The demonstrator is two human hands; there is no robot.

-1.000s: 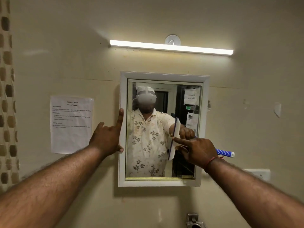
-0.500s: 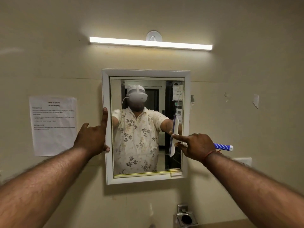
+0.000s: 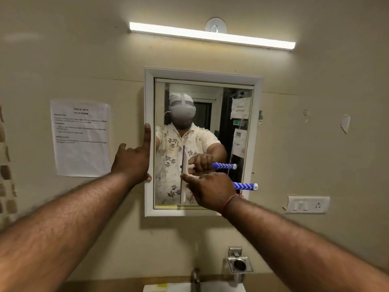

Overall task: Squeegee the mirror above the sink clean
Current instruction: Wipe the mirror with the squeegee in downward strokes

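Observation:
A white-framed mirror [image 3: 242, 95] hangs on the beige wall above the sink. My right hand [image 3: 210, 190] grips a squeegee [image 3: 183, 186] with a white blade and a blue-and-white handle [image 3: 246, 186]. Its blade stands upright against the glass near the mirror's lower middle, and my index finger points along the neck. My left hand [image 3: 132, 161] holds the mirror's left frame edge, index finger stretched up along it and thumb under. The glass reflects a person in a floral shirt and the squeegee.
A paper notice [image 3: 81, 138] is taped to the wall left of the mirror. A tube light [image 3: 212, 35] glows above. A switch plate [image 3: 307, 205] sits at right. Below are a tap [image 3: 195, 279], a metal holder [image 3: 239, 263] and the sink's edge [image 3: 155, 288].
The squeegee blade has swept left across the glass, from near the right edge to the middle. The view has shifted, so the tap and sink edge now show below. My left hand stays on the frame.

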